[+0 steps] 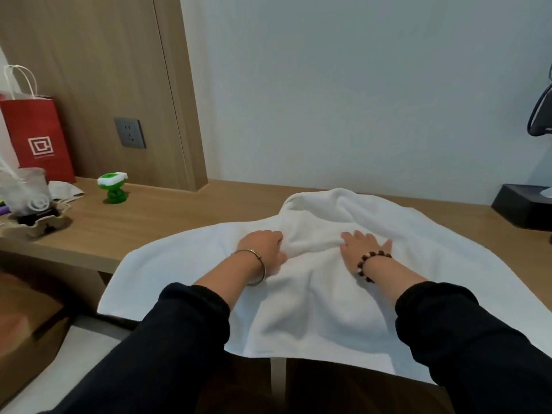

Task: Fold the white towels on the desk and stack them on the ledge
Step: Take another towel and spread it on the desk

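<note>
White towel [313,294] lies spread and rumpled across the desk [149,222], front edge hanging over. We see left hand [264,249] gripping a raised fold with curled fingers, right hand [366,243] pressing flat, fingers straight and spread.

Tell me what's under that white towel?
Only the desk shows around the towel, which overhangs its front edge. Anything beneath the bunched middle is hidden. The left hand grips a fold; the right hand presses flat.

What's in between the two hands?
A bunched-up ridge of the white towel lies between the left hand and the right hand, seen in the head view.
</note>
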